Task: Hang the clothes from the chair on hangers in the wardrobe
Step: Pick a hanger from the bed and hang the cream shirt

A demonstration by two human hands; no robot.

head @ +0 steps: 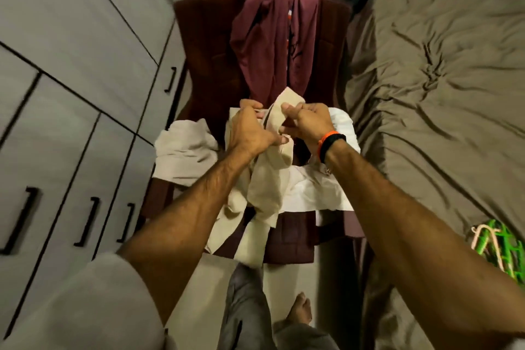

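Note:
A dark maroon chair (204,45) stands ahead of me with clothes on it. My left hand (250,131) and my right hand (308,121) both grip the top of a beige garment (267,182), which hangs down over the seat front. A maroon garment (261,37) is draped over the chair's backrest. A white garment (318,193) lies on the seat under my right wrist, and a light grey one (184,150) spills over the seat's left side. The grey wardrobe (71,65) on the left has its doors closed. Green and pink hangers (497,244) lie on the bed's near edge.
A bed (440,94) with a rumpled brown sheet fills the right side, close against the chair. Black handles (170,79) stick out from the wardrobe doors. My leg and bare foot (298,310) stand on the narrow floor strip before the chair.

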